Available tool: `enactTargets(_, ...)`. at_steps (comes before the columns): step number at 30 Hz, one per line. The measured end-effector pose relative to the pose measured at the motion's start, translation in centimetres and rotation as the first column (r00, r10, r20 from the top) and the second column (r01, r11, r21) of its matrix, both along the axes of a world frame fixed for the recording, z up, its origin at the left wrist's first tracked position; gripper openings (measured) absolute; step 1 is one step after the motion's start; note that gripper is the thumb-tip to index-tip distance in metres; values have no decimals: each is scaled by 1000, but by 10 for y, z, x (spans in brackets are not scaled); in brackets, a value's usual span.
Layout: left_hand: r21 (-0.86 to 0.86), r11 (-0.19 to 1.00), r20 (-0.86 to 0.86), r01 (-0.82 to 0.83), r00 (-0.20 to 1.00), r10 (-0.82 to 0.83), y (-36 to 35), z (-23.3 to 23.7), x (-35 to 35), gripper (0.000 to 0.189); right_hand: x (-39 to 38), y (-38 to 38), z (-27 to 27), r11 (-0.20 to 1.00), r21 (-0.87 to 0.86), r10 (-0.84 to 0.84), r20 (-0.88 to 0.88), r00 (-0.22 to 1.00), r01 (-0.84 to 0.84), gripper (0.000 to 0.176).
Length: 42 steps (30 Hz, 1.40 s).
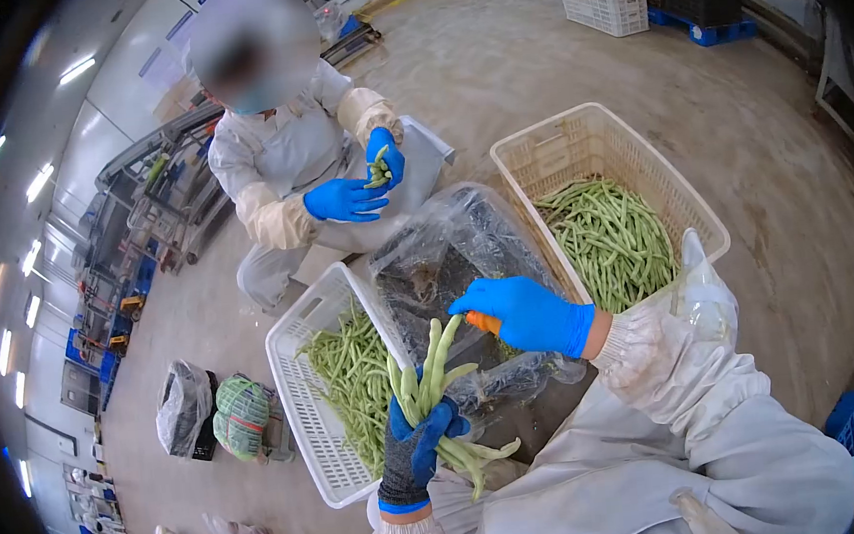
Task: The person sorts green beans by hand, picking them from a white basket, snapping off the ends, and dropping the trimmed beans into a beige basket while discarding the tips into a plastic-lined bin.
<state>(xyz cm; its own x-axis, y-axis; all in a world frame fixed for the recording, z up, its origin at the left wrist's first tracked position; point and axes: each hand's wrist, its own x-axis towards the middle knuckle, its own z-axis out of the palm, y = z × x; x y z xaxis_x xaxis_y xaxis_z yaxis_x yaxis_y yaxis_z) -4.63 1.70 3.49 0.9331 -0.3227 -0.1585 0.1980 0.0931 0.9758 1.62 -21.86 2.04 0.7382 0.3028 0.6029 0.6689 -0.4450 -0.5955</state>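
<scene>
My left hand (414,454), in a dark grey and blue work glove, is closed round a bunch of long green beans (435,372) that stick out above and below the fist. My right hand (531,314), in a blue glove, grips a small orange-handled tool (484,322) close to the tips of the beans. Its working end cannot be made out. Below and beyond both hands stands a dark crate lined with clear plastic (454,230), with scraps inside. A white crate (321,446) of green beans is beside my left hand.
A cream crate (677,192) with more green beans stands at the right. Across from me sits a co-worker (287,147), whose blue-gloved hands hold short green pieces. A green wrapped bundle (241,417) and a plastic-lined bin (185,412) are on the floor at left.
</scene>
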Motion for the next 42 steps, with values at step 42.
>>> enactTargets(42, -80, 990, -150, 113, 981, -124, 10, -8, -13, 55, 34, -64, -61, 847, 308, -431, -81, 898, 434, 32)
